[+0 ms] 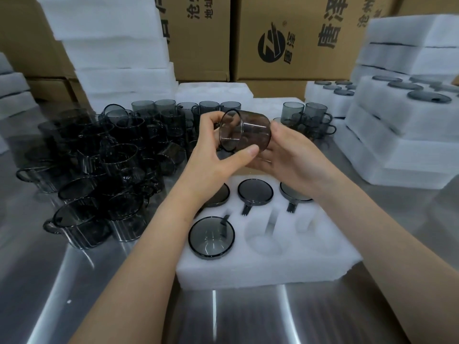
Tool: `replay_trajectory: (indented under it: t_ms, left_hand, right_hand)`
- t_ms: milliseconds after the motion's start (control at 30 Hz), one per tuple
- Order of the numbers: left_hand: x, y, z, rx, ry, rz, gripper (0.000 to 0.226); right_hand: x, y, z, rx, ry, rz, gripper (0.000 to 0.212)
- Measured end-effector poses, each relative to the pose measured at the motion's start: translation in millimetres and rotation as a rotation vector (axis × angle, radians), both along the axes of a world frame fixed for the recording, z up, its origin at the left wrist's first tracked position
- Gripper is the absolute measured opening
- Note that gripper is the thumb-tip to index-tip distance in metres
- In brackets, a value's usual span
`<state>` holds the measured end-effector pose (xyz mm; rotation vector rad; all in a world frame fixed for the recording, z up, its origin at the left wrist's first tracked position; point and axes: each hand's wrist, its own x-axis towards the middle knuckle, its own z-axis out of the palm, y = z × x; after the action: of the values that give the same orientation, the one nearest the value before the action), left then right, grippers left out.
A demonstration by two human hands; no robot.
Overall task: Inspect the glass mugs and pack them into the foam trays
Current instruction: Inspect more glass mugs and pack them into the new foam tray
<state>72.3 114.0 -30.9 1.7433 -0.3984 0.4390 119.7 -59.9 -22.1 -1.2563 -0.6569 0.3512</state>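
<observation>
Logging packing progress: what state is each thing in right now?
held mug, tipped sideways above the tray
left hand, grips mug's rim
right hand, holds mug's base
front foam tray, four pockets filled, two empty
loose mugs, unpacked, crowded together

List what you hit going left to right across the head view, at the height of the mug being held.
loose mugs → left hand → held mug → right hand → small mug group → stacked foam trays
</observation>
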Motion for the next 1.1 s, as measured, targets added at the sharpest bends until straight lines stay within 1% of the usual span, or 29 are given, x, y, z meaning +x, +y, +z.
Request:
replay_trajectory:
  t_ms: [67, 167, 300, 400, 433, 467, 533, 567, 633, 667, 767, 833, 900, 967, 1033, 1100]
  left_hand:
    - [1.1, -0.3, -0.9, 0.027, -0.014, 0.022, 0.061]
    - [2.3, -1.5, -2.1, 0.101, -0.051, 0.063, 0.076]
    - [1.4, -3.0, -0.6, 0.254, -0.087, 0.072, 0.070]
    - [-0.1, -3.5, 0.7, 0.288, -0.105, 0.057, 0.070]
    - [-0.3, -3.6, 1.1, 0.292, -0.106, 0.051, 0.071]
    - [-0.5, -3.6, 1.6, 0.290, -0.102, 0.040, 0.072]
    - [-0.5, -3.5, 2.3, 0.272, -0.085, 0.022, 0.072]
    - [-0.6, -3.4, 2.5, 0.255, -0.080, 0.018, 0.071]
    - [-0.8, -3.2, 2.3, 0.206, -0.084, 0.022, 0.065]
    - [-0.8, -3.1, 2.3, 0.179, -0.086, 0.031, 0.061]
    - [0.1, -1.7, 2.0, 0.080, -0.059, 0.053, 0.054]
    - [0.8, -1.1, 1.5, 0.030, -0.037, 0.047, 0.051]
    - [0.7, -1.5, 1.2, 0.044, -0.031, 0.038, 0.049]
    - [0.7, -2.0, 0.7, 0.106, -0.026, 0.045, 0.053]
    - [0.5, -1.8, 0.2, 0.166, -0.030, 0.051, 0.057]
    - [-0.1, -1.7, 0.5, 0.205, -0.032, 0.053, 0.062]
  right_hand:
    - [-0.9, -0.1, -0.6, 0.018, -0.033, -0.055, 0.042]
    - [-3.1, 3.4, -1.4, -0.015, -0.090, -0.198, 0.028]
    - [-6.7, 6.6, -1.7, -0.180, -0.227, -0.370, 0.021]
    - [-5.3, 7.0, -1.1, -0.182, -0.265, -0.461, 0.015]
    - [-4.5, 7.3, -1.0, -0.176, -0.259, -0.479, 0.015]
    - [-3.8, 7.5, -1.1, -0.161, -0.238, -0.493, 0.020]
    - [-2.8, 7.1, -0.1, -0.100, -0.161, -0.493, 0.028]
    - [-2.8, 6.0, 1.0, -0.066, -0.120, -0.462, 0.026]
    - [-2.6, 3.0, 2.7, -0.007, -0.048, -0.328, 0.019]
    - [-2.2, 1.4, 3.6, 0.019, -0.015, -0.245, 0.020]
    - [-3.2, -1.8, 5.6, 0.084, 0.053, -0.024, 0.043]
    - [-2.5, -1.8, 5.1, 0.083, 0.048, 0.044, 0.049]
    - [-1.5, -1.5, 4.8, 0.046, 0.071, 0.006, 0.049]
    - [-1.9, -0.4, 3.8, 0.003, 0.087, -0.075, 0.037]
    - [-4.1, 2.7, 3.2, -0.038, 0.059, -0.162, 0.031]
    - [-6.1, 6.0, 2.8, -0.069, -0.011, -0.263, 0.032]
